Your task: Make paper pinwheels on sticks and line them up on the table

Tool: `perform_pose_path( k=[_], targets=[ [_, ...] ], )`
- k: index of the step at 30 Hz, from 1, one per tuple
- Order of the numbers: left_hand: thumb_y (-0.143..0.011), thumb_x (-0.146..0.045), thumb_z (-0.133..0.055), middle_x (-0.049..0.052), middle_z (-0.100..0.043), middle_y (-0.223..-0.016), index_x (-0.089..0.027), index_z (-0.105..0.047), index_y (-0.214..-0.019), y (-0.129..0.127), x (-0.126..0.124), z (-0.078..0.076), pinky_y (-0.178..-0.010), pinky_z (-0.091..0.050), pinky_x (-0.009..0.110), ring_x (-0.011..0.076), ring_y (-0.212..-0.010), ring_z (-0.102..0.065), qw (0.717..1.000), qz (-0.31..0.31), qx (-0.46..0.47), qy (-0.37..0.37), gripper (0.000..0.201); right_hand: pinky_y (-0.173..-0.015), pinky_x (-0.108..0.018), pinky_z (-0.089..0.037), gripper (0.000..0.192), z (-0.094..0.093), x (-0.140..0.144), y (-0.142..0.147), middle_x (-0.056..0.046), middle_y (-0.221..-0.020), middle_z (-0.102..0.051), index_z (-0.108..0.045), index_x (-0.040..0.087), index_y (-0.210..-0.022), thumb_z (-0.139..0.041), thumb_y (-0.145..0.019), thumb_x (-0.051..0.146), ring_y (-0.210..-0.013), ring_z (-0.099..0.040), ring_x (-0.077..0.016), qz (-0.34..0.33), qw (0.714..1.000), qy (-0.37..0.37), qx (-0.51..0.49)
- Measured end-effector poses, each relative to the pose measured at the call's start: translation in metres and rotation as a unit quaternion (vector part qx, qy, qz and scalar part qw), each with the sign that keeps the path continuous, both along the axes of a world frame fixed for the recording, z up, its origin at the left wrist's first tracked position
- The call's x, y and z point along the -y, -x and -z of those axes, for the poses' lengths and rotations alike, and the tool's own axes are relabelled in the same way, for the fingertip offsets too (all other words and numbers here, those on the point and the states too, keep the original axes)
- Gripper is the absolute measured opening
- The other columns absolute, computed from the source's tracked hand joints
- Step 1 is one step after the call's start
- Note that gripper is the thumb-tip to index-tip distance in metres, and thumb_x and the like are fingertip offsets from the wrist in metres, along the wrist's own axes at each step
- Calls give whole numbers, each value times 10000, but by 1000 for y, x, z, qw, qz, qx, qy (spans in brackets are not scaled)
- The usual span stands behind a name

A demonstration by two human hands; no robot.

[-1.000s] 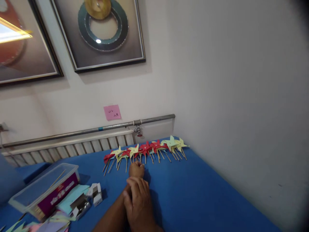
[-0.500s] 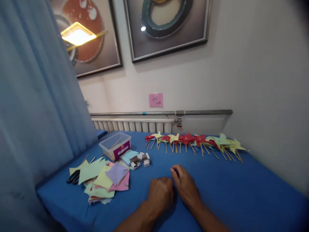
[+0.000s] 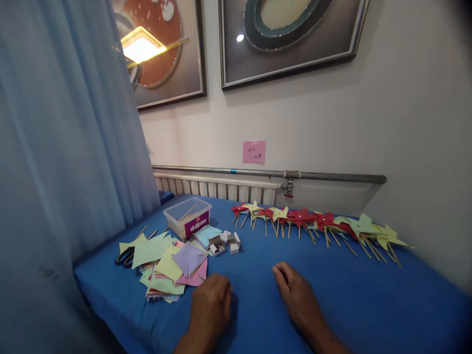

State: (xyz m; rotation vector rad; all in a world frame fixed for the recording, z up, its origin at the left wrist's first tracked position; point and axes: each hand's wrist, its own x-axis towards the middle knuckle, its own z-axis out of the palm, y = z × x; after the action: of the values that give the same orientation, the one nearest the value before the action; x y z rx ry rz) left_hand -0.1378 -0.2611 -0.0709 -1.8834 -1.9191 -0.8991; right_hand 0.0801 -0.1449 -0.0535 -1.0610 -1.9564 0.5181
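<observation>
My left hand (image 3: 212,300) is closed in a loose fist, back upward, low over the blue-covered table, just right of a pile of cut coloured paper (image 3: 165,270). No object shows in it; its palm is hidden. To the right, my right hand (image 3: 297,292) rests on the cloth with curled fingers, thumb along the index finger, and nothing visible between them. A purple paper square with slit corners (image 3: 189,259) tops the pile near my left hand. Small open white boxes (image 3: 233,243) stand beyond, one with small shiny pieces inside.
A clear plastic tub (image 3: 188,216) holding thin sticks stands behind the paper. Black-handled scissors (image 3: 125,257) lie partly under it. A row of stick pinwheels (image 3: 302,216) lines the far right side. A blue curtain (image 3: 70,123) hangs left; a pipe (image 3: 339,177) and radiator are behind.
My left hand has moved left, toward the paper pile, away from my right hand. The view has turned slightly left. My right hand keeps its curled pose.
</observation>
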Motion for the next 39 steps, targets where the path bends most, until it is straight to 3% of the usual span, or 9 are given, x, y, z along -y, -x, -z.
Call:
perform_pose_path(
  k=[4, 7, 15, 21, 26, 29, 32, 35, 39],
  targets=[
    [-944, -112, -492, 117, -740, -1045, -175, -745, -1048, 84, 29, -12, -832, -522, 349, 241, -940, -686, 976, -204, -43, -61, 280, -621, -304, -404, 394, 0, -2, 2, -15, -664, -640, -508, 258, -718, -405, -984, 530, -611, -592, -194, -5, 1000, 10, 8],
    [-859, -49, -517, 144, -696, -1296, -187, -752, -1175, 126, 35, -29, -930, -522, 416, 302, -1157, -650, 969, -229, -95, 9, 416, -623, -306, -403, 387, 0, -3, 4, -23, -672, -651, -510, 258, -714, -409, -976, 524, -615, -592, -195, -5, 1000, 8, 5],
    [-914, -152, -514, 92, -702, -1371, -258, -823, -1019, 138, 15, -34, -974, -497, 471, 325, -1265, -626, 980, -155, -94, 84, 342, -632, -308, -408, 381, 2, -3, 3, -19, -678, -657, -523, 258, -725, -408, -974, 522, -621, -602, -196, -6, 1000, 17, 7],
    [-958, -305, -486, 135, -762, -1198, -219, -803, -972, 148, 8, -45, -962, -489, 463, 320, -1134, -674, 978, -180, -20, -106, 329, -652, -320, -403, 367, 2, -2, 4, -26, -705, -665, -512, 260, -725, -402, -969, 511, -646, -607, -201, -7, 999, 35, 9],
    [-861, -434, -594, 81, -747, -882, -192, -723, -835, 120, -20, -85, -819, -502, 364, 255, -873, -673, 920, -181, 268, -223, 276, -657, -332, -396, 367, 1, -3, 6, -23, -700, -655, -531, 259, -726, -424, -949, 530, -651, -601, -206, -5, 998, 58, -13],
    [-731, -474, -729, -3, -637, -639, -183, -652, -729, 80, -52, -108, -627, -449, 275, 163, -620, -579, 837, -3, 531, -133, 301, -654, -329, -429, 373, 3, -7, 7, -17, -686, -655, -561, 258, -742, -457, -934, 559, -652, -608, -207, -10, 993, 96, -72],
    [-607, -424, -862, -21, -616, -629, -174, -604, -700, 34, -87, -119, -566, -439, 242, 119, -557, -550, 710, 188, 678, 11, 371, -651, -332, -495, 425, 7, -16, 5, -34, -742, -705, -634, 250, -804, -520, -883, 652, -675, -651, -221, -23, 966, 186, -177],
    [-574, -389, -917, -8, -635, -660, -165, -602, -714, -4, -113, -113, -551, -482, 252, 125, -564, -584, 632, 264, 719, 116, 412, -717, -360, -555, 525, 9, -28, -1, -86, -921, -766, -708, 232, -908, -642, -779, 736, -806, -714, -259, -19, 918, 245, -312],
    [-557, -382, -936, -18, -593, -604, -167, -563, -652, -39, -129, -76, -501, -439, 233, 112, -537, -552, 614, 262, 725, 169, 441, -791, -375, -569, 560, 8, -32, -7, -102, -1013, -787, -743, 215, -958, -748, -727, 725, -897, -733, -268, -38, 848, 316, -423]
  ],
)
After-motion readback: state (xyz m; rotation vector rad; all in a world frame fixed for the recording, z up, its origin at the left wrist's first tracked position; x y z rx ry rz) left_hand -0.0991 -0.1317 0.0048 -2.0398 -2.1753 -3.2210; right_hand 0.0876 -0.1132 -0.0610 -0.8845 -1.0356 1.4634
